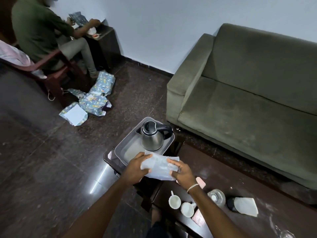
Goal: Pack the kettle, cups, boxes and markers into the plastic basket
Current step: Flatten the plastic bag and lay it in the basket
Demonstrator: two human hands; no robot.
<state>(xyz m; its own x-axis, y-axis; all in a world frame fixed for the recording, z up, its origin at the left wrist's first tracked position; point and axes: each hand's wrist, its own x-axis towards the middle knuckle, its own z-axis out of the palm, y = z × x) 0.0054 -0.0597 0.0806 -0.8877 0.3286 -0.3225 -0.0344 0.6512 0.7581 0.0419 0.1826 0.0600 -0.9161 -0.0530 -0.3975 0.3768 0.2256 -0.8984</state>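
Observation:
A steel kettle with a black lid and handle stands upright in the far end of a grey plastic basket on a small dark stand. Both hands hold a clear plastic packet over the basket's near edge. My left hand grips its left end and my right hand its right end. What is inside the packet is too blurred to tell. Two white cups stand on the dark low table at the lower right, beside a small pink box.
A green sofa runs along the right wall behind the low table. On the table are a glass jar, a dark container under white paper and a pink item. Wrapped parcels lie on the floor. A seated person works at the back left.

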